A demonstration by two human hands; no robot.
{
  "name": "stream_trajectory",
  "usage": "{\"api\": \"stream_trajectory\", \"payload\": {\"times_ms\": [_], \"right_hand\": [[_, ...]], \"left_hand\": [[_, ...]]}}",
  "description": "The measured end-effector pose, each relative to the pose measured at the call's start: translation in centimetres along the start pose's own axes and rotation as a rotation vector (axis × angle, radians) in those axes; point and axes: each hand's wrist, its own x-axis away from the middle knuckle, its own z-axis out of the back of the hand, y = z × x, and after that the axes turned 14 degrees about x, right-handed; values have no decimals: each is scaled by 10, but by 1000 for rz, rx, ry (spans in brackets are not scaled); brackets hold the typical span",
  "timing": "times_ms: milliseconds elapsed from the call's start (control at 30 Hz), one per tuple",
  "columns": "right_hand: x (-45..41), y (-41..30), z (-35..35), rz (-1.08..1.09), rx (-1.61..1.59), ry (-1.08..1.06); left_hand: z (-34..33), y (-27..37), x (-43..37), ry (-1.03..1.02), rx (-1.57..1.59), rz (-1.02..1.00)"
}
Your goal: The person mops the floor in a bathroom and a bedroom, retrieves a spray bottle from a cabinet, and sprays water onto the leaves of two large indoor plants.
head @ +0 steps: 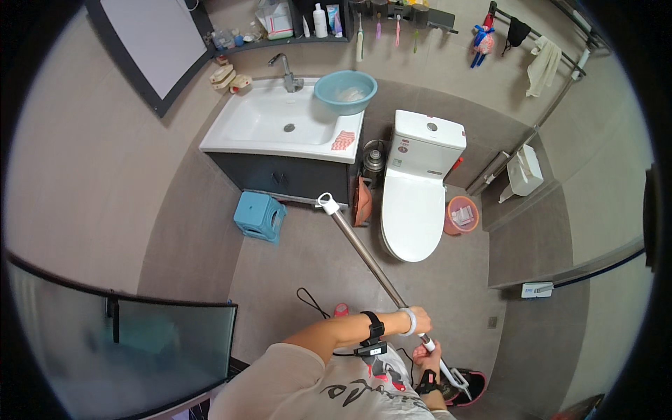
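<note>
A metal mop-like pole (367, 257) slants across the middle of the view. Its white hanging-loop end (327, 202) points up toward the vanity, above the floor. My left hand (420, 319), with a pale bracelet at the wrist, is closed around the lower metal part. Below it, my right hand (428, 357) holds the pole near a white collar (428, 344), its fingers partly hidden. Past that hand, a white frame with bent metal rods (458, 378) forms the lower end, over a dark item with a pink rim (472, 388) that I cannot identify.
Ahead stand a white toilet (412, 218), a vanity with a washbasin (262, 118) and a light-blue plastic basin (344, 107). A blue stool (257, 215), orange basins (362, 202) and an orange waste bin (455, 229) are on the floor. A glass panel (173, 336) borders the left.
</note>
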Motion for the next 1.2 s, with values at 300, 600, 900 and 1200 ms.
{"api": "stream_trajectory", "payload": {"times_ms": [300, 600, 900, 1200], "right_hand": [[-13, -10, -25, 75, -71, -97], [-4, 16, -42, 81, -102, -38], [-14, -13, -15, 256, -66, 24], [-39, 0, -65, 322, -126, -276]], "left_hand": [[46, 2, 5, 136, -234, -36], [35, -17, 50, 131, 220, 265], [-5, 19, 12, -13, 381, 427], [58, -2, 55, 177, -19, 422]]}}
